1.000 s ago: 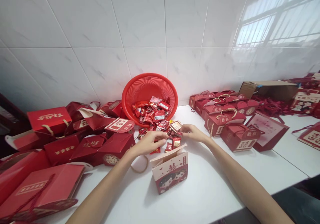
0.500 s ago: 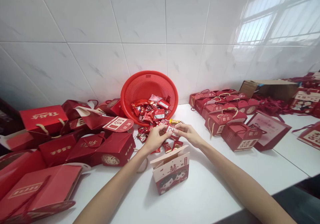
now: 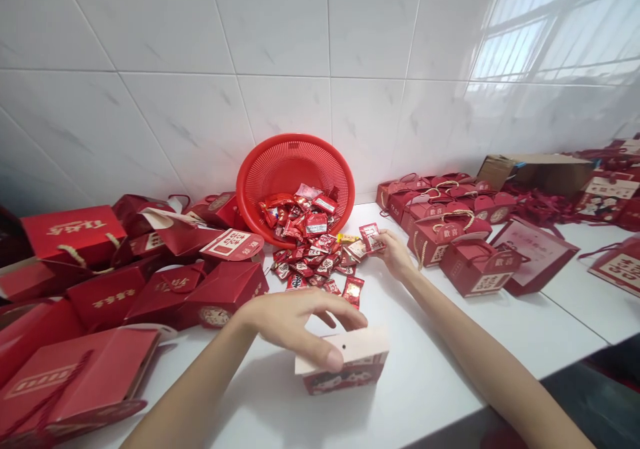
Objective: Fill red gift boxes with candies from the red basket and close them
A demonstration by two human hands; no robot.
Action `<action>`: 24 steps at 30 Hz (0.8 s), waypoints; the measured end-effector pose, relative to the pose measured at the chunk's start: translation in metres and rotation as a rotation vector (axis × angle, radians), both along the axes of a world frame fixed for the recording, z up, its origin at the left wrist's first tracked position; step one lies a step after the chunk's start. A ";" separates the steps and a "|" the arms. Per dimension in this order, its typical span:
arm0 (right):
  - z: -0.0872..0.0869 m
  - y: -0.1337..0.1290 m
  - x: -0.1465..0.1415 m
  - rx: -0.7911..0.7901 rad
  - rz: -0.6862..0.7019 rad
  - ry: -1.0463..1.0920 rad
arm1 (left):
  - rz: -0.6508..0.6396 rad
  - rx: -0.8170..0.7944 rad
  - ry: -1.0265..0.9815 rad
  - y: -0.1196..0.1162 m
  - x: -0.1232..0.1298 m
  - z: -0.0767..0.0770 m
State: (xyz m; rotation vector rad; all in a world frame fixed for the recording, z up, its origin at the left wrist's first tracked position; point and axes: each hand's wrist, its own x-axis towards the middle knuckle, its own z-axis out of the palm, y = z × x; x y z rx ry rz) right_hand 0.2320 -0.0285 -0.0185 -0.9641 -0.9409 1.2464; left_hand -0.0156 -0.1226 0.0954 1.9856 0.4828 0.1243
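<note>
My left hand is over a small red and cream gift box, thumb on the near side of its top flap and fingers over the far edge. The box stands on the white table with a couple printed on its front, partly hidden by the hand. My right hand pinches a small red candy packet at the right edge of a pile of wrapped candies. Behind the pile, a red plastic basket leans on its side against the wall with more candies spilling out.
Several red gift boxes crowd the left side of the white table. Rows of closed boxes with rope handles stand at the right. Farther right is an open cardboard box beside dark red ribbons. A tiled wall rises behind.
My hands have parted. The left came back toward me onto the gift box, whose top flap now faces up more. The right moved right with a red packet.
</note>
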 end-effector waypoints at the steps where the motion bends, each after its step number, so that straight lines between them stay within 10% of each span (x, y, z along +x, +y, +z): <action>1: 0.000 -0.001 -0.001 -0.004 0.016 -0.009 | -0.018 0.017 -0.002 -0.003 0.001 0.004; 7: 0.009 -0.012 -0.005 -0.031 0.174 -0.111 | 0.043 0.066 -0.022 0.003 -0.002 0.000; 12: 0.013 -0.015 -0.007 0.003 0.243 -0.163 | 0.419 0.328 -0.019 0.028 0.009 -0.045; 18: 0.012 -0.015 -0.010 -0.011 0.266 -0.039 | 0.464 0.714 0.141 0.038 0.041 -0.109; 24: 0.012 -0.013 -0.010 -0.026 0.253 0.019 | 0.594 0.632 0.066 0.039 0.044 -0.118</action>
